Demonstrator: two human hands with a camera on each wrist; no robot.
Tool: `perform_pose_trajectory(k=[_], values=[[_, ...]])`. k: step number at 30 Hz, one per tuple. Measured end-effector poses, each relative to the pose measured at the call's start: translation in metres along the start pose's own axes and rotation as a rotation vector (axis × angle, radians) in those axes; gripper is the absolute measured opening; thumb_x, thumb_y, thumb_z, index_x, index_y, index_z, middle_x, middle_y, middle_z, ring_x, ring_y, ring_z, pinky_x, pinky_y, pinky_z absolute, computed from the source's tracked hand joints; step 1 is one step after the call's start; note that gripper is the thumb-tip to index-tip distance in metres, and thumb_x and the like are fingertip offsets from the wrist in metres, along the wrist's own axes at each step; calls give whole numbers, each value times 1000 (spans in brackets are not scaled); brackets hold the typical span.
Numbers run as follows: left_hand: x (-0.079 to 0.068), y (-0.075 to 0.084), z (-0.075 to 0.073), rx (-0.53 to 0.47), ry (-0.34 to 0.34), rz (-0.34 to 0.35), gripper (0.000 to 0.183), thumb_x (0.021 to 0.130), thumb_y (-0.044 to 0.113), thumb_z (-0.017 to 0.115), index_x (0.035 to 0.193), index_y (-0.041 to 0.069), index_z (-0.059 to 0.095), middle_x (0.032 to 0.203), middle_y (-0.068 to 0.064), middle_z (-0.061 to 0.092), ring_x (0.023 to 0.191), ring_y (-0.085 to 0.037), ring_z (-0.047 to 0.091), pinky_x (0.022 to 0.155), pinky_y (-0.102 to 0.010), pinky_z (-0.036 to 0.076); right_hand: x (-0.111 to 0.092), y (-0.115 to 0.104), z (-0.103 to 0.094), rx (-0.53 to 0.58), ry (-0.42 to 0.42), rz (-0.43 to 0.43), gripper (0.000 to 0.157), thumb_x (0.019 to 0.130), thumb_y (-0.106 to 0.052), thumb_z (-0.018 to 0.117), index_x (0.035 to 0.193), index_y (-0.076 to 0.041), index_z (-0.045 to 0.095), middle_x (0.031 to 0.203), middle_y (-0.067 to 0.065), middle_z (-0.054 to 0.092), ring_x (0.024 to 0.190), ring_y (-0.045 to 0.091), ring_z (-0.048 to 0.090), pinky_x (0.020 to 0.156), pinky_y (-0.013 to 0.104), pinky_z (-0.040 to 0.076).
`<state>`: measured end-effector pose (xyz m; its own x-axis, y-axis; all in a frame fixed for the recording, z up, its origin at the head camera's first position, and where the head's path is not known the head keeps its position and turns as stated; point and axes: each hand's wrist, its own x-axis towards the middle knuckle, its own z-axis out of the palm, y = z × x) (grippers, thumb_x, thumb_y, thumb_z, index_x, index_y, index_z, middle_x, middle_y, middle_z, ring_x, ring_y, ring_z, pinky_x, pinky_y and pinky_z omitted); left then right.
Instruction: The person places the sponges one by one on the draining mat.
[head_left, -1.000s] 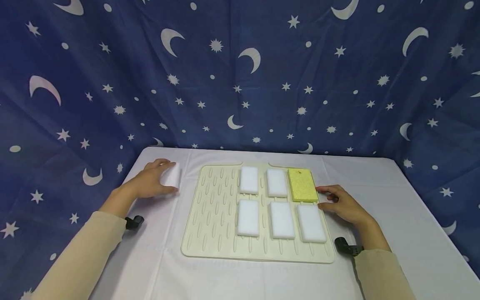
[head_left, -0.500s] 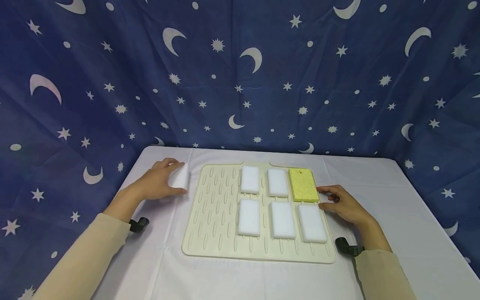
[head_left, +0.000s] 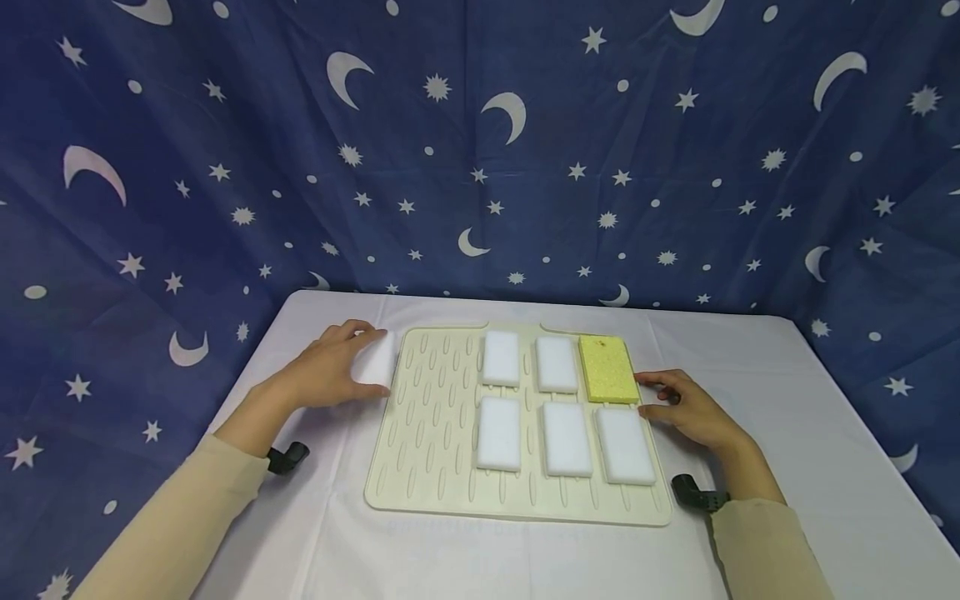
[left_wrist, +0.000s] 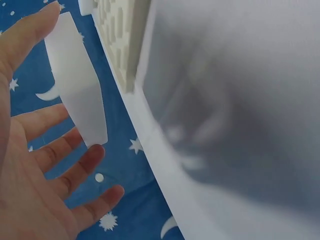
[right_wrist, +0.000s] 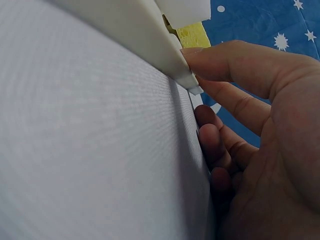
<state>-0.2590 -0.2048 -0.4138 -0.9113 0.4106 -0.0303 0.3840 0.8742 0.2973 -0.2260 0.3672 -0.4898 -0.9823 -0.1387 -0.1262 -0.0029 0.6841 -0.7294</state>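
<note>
My left hand pinches a white melamine sponge between thumb and fingers, just beside the mat's left edge. In the left wrist view the sponge reaches from the thumb tip to the fingers. A cream ridged drying mat lies on the table. On its right part rest several white sponges and, at the far right corner, a yellow sponge. My right hand touches the mat's right edge with thumb and index finger; in the right wrist view its other fingers bend loosely below.
A white cloth covers the table. Behind and around it hangs a blue curtain with moons and stars. The mat's left half shows bare ridges. Each wrist wears a small black camera.
My left hand has moved rightward with the white sponge, from a gap away to the mat's left edge. The right hand, the mat and the sponges on it stay put.
</note>
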Motion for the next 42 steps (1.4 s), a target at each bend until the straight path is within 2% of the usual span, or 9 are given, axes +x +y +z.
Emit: perform_pose_trajectory(k=[8, 19, 28, 42], values=[[-1, 14, 3, 9, 8, 11, 104, 75, 65, 84, 157, 15, 45, 154, -6, 43, 133, -33, 45, 109, -60, 41, -1, -1, 0, 3, -1, 5, 63, 88, -25, 80, 145, -9, 59, 141, 19, 48, 117, 30, 46, 93, 42, 40], [-5, 25, 6, 17, 27, 22, 103, 72, 64, 86, 155, 16, 49, 149, -6, 47, 127, -32, 48, 105, -58, 43, 0, -2, 0, -7, 0, 18, 64, 88, -26, 80, 145, -10, 59, 140, 18, 49, 116, 30, 46, 93, 41, 40], [-10, 40, 10, 20, -13, 38, 106, 71, 65, 87, 157, 18, 46, 150, -6, 47, 129, -31, 49, 106, -57, 43, 1, 0, 0, -10, -2, 12, 63, 89, -26, 79, 145, -10, 58, 140, 18, 49, 117, 30, 46, 94, 42, 40], [-14, 64, 23, 63, -34, 48, 111, 67, 68, 87, 157, 17, 46, 146, -5, 49, 122, -30, 51, 102, -52, 45, 1, 0, 0, 3, -1, 14, 63, 88, -25, 80, 145, -9, 58, 138, 18, 48, 115, 29, 45, 92, 40, 39]])
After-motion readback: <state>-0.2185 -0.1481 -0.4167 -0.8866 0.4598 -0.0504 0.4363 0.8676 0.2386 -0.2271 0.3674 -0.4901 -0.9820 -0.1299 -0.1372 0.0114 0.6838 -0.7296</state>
